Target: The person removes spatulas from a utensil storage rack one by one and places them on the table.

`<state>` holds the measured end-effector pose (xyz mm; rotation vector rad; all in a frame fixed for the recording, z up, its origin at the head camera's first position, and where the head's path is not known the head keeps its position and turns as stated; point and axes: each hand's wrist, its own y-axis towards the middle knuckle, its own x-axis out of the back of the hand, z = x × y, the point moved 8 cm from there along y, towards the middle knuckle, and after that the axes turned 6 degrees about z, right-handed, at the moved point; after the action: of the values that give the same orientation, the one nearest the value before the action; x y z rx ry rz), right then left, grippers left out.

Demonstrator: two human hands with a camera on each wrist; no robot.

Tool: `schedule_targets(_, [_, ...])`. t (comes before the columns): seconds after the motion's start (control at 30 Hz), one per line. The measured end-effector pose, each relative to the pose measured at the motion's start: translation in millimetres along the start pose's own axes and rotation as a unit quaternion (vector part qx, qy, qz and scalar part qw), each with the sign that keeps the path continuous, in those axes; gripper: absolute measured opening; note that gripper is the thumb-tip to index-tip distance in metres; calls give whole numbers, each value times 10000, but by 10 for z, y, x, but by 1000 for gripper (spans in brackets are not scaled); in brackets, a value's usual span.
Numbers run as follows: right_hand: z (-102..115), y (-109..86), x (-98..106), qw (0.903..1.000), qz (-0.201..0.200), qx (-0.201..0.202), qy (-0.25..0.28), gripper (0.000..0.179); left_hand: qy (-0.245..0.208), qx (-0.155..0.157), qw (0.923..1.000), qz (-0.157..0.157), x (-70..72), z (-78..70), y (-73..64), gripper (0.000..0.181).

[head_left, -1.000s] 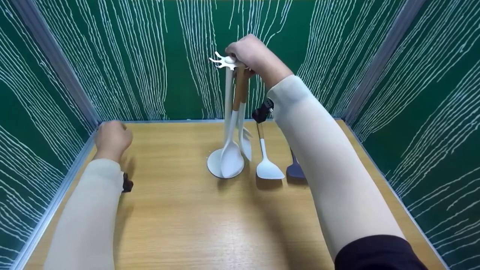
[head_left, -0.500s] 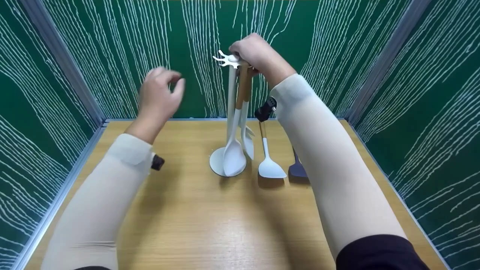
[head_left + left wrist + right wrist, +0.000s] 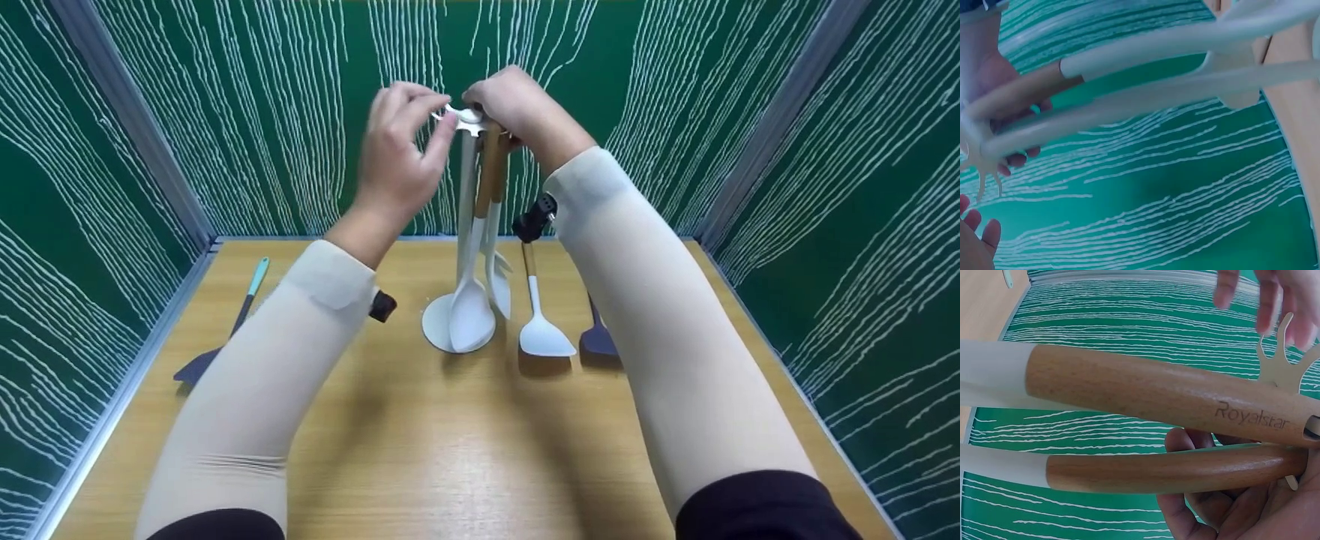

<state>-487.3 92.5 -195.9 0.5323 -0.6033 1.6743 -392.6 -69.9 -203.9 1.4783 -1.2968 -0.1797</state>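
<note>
A white utensil stand has a round base point(image 3: 435, 322), a thin pole and a hooked top point(image 3: 471, 126). From the hooks hangs a white spoon point(image 3: 471, 319) with a wooden handle. Behind it is a white pasta server point(image 3: 499, 296), its pronged head partly hidden. My right hand point(image 3: 521, 112) is at the top of the stand; in the right wrist view its fingers point(image 3: 1182, 517) curl behind the server's wooden handle point(image 3: 1129, 473). My left hand point(image 3: 401, 150) is at the left hooks, fingers loosely bent and thumb apart, holding nothing. The left wrist view shows its fingertips point(image 3: 992, 232) just off the hooks.
A white turner point(image 3: 544, 336) lies on the wooden table point(image 3: 420, 465) right of the stand. Beside it a grey turner point(image 3: 598, 339) is partly behind my right forearm. Another grey turner point(image 3: 199, 366) with a turquoise handle lies at left. Green, white-streaked walls point(image 3: 300, 75) enclose the table.
My left hand has risen from the table's left side and moved right to the hooks, uncovering the turquoise-handled turner. The right hand has stayed at the top of the stand.
</note>
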Motion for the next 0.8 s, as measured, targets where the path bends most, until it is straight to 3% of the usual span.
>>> schedule_targets(0.2, [12, -14, -2, 9999, 16, 103, -39, 41, 114, -23, 9980, 626, -172, -85, 16, 40])
schedule_targets(0.43, [19, -22, 10, 9995, 34, 282, -156, 40, 472, 197, 9951, 845, -183, -144, 29, 47])
schedule_targets(0.8, [23, -50, 4, 9924, 148, 1077, 571, 39, 799, 348, 9939, 672, -149, -174, 68, 41])
